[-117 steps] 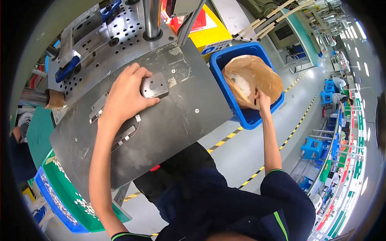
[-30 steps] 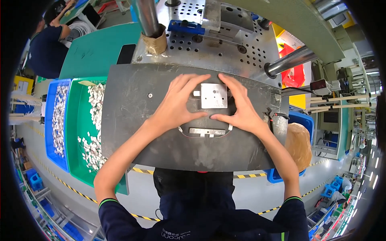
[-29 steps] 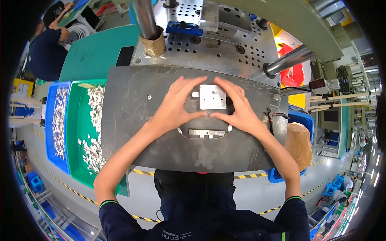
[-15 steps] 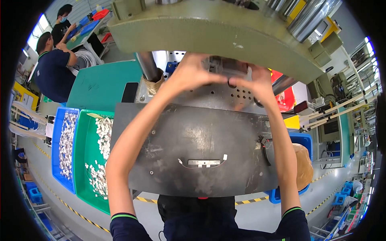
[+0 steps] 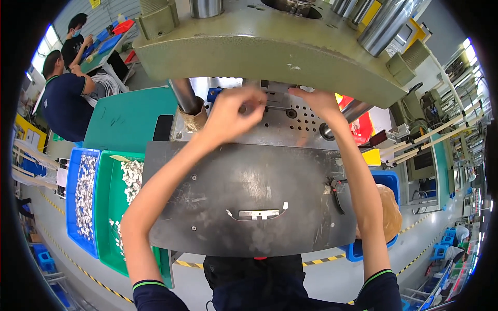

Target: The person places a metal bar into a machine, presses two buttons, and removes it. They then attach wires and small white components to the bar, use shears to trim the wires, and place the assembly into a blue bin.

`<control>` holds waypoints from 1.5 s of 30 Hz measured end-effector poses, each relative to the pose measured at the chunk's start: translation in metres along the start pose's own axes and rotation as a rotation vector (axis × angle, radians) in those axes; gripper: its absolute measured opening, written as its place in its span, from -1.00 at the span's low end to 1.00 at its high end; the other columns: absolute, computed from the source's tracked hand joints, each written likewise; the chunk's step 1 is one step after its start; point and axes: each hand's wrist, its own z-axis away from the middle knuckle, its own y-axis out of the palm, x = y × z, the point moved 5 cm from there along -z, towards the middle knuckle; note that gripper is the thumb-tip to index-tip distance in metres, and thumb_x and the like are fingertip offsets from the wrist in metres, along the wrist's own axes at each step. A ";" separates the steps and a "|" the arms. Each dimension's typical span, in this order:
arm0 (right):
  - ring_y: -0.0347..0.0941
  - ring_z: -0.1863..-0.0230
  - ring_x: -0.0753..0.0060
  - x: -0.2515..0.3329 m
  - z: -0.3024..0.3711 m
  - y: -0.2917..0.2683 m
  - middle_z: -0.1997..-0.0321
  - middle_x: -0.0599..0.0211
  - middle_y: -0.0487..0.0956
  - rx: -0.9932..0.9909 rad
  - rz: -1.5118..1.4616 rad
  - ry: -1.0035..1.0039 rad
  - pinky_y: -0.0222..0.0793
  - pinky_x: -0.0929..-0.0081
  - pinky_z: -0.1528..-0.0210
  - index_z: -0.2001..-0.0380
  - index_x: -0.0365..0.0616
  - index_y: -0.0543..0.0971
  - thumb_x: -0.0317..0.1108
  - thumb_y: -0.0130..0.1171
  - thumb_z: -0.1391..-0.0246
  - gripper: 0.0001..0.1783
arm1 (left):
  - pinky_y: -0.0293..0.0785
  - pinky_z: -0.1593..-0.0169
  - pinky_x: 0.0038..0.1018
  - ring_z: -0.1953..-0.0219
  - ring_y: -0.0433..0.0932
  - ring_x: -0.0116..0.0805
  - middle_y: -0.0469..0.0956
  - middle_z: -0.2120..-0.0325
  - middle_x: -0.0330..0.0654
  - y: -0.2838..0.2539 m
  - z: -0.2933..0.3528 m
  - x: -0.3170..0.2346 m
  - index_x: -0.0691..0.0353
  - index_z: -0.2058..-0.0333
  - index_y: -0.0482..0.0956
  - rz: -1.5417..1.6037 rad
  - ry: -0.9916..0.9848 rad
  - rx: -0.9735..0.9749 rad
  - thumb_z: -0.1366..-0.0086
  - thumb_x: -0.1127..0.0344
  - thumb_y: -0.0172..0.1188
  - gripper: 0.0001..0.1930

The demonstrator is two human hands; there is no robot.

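My left hand (image 5: 236, 115) is lifted over the perforated metal bed of a press, its thumb and fingers curled together in a blurred pinch; whatever it holds is too smeared to make out. To its right, beside a metal fixture block (image 5: 276, 97) beneath the press beam, is my right hand (image 5: 322, 105). One of its digits points left toward the block, while the beam's edge hides the others. Nearer to me, a flat metal strip with thin wires and a small white connector (image 5: 259, 213) lies on the dark plate (image 5: 249, 176).
The thick olive press beam (image 5: 270, 57) crosses above my hands, between steel columns. Cutting pliers (image 5: 336, 197) lie at the plate's right. Blue (image 5: 71, 207) and green (image 5: 106, 249) bins of small white parts stand left, near a phone (image 5: 163, 128). Two people sit far left.
My left hand has drawn back from the fixture, its fingers curling in. My right hand has shifted slightly left and stays by the block. The view has tilted a little.
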 end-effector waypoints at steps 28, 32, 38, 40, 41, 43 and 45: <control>0.66 0.39 0.53 0.014 -0.052 0.039 0.53 0.53 0.65 -0.056 0.000 -0.137 0.51 0.50 0.28 0.30 -0.14 0.70 -0.13 0.26 -0.34 -0.71 | 0.53 0.33 -0.30 0.51 0.63 -0.30 0.59 0.65 -0.35 0.034 0.090 -0.001 0.07 0.30 0.75 -0.005 -0.308 0.501 -0.11 0.28 0.30 -0.83; 0.63 0.05 0.24 0.024 -0.038 0.039 0.16 0.30 0.70 0.083 0.116 -0.178 0.50 0.31 -0.05 0.07 -0.09 0.67 -0.12 0.28 -0.31 -0.70 | 0.52 0.30 -0.21 0.46 0.63 -0.17 0.61 0.58 -0.24 0.037 0.083 -0.010 0.11 0.20 0.69 -0.084 -0.269 0.570 -0.19 0.32 0.26 -0.80; 0.50 -0.22 -0.02 0.075 0.119 0.010 -0.17 0.18 0.57 -0.070 0.114 -0.830 0.41 0.05 -0.22 0.15 -0.02 0.66 -0.57 0.31 0.08 -0.64 | 0.54 0.22 -0.20 0.29 0.65 -0.04 0.63 0.37 -0.06 -0.002 0.129 -0.122 0.22 0.10 0.64 0.002 -0.349 0.570 -0.30 0.40 0.21 -0.80; 0.60 0.06 0.09 0.094 0.209 0.009 0.17 0.29 0.65 0.216 -0.201 -0.688 0.48 0.16 -0.01 0.45 -0.06 0.62 -0.64 0.22 0.17 -0.79 | 0.55 0.23 -0.22 0.31 0.65 -0.07 0.63 0.38 -0.05 -0.013 0.178 -0.157 0.23 0.12 0.67 0.250 -0.483 0.702 -0.32 0.38 0.24 -0.82; 0.62 0.15 0.17 0.108 0.247 0.002 0.26 0.31 0.65 0.504 -0.386 -0.531 0.53 0.24 0.06 0.43 -0.09 0.64 -0.63 0.21 0.08 -0.83 | 0.56 0.24 -0.24 0.33 0.66 -0.08 0.64 0.39 -0.05 -0.020 0.201 -0.175 0.23 0.14 0.68 0.414 -0.517 0.748 -0.34 0.36 0.25 -0.84; 0.62 0.17 0.07 0.117 0.316 -0.007 0.29 0.17 0.65 1.008 -0.722 -0.166 0.56 0.21 0.13 0.29 -0.21 0.68 -0.53 0.26 -0.12 -0.92 | 0.57 0.26 -0.21 0.36 0.68 -0.02 0.67 0.44 0.00 -0.030 0.257 -0.187 0.26 0.26 0.73 0.444 -0.795 0.882 -0.40 0.26 0.26 -0.81; 0.65 0.15 0.07 0.090 0.386 -0.015 0.32 0.09 0.67 1.450 -0.584 0.322 0.59 0.25 0.09 0.20 -0.27 0.67 -0.49 0.19 -0.25 -0.87 | 0.59 0.24 -0.17 0.36 0.69 0.06 0.67 0.49 0.08 -0.047 0.317 -0.177 0.30 0.36 0.73 0.144 -1.034 0.929 -0.42 0.14 0.28 -0.69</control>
